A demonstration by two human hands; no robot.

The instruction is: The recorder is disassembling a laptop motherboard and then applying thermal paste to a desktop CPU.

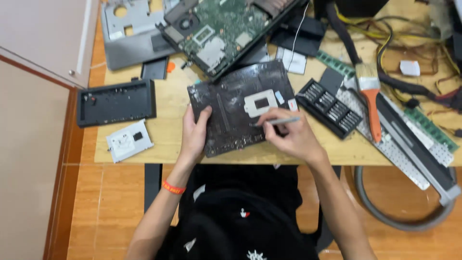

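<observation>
1. Black board (231, 103) lies flat near the surface (163, 120) front edge; left hand (195, 132) fingers clamp its left edge. Keep it pinned.
2. Right hand (291, 135) fingers pinch the grey screwdriver (279, 121) (tip on board); hold it steadier, more upright.

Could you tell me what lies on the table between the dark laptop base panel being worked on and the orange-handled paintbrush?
In the head view, an open black case of screwdriver bits lies between the dark panel and the paintbrush, close to the right hand holding a screwdriver.

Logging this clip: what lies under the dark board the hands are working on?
The board lies on the wooden table, its lower edge at the table's front edge. Anything else beneath is covered.
</observation>
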